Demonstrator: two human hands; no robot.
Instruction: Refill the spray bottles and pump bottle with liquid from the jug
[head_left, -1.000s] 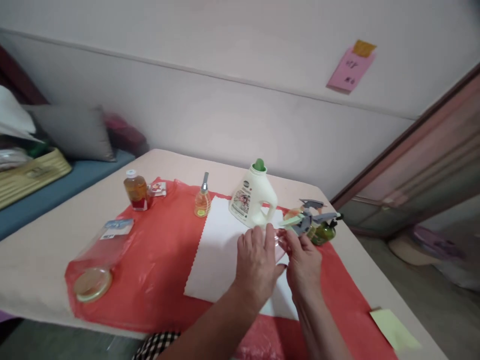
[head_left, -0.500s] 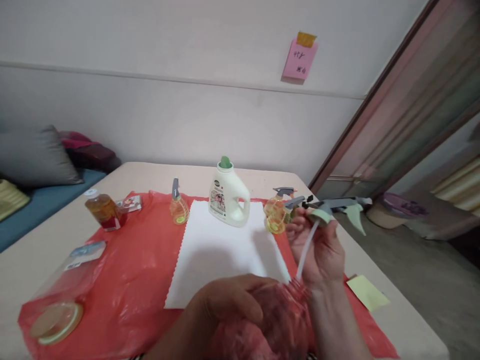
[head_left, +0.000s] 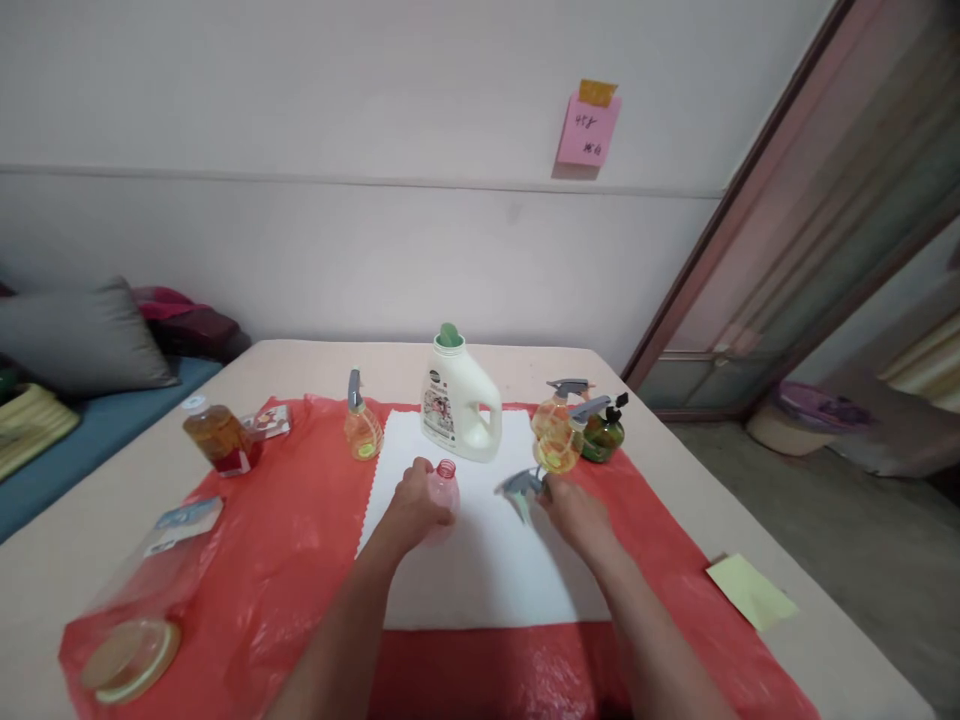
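At six o'clock from the jug (head_left: 466, 405), our left hand (head_left: 413, 507) gripped the pink bottle (head_left: 445, 492) over the sheet (head_left: 495, 585); at five, our right hand (head_left: 576, 510) pinched the sprayer (head_left: 523, 484), just drawn clear, so the unscrewing seemed done.

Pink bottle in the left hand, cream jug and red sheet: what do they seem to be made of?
Pink bottle: probably smooth, tinted plastic; its body looks see-through, though glass can't be ruled out.
Cream jug: likely moulded plastic, opaque and satin; the handle flows from the body.
Red sheet: seemingly thin, glossy plastic film; its creases catch bright highlights.
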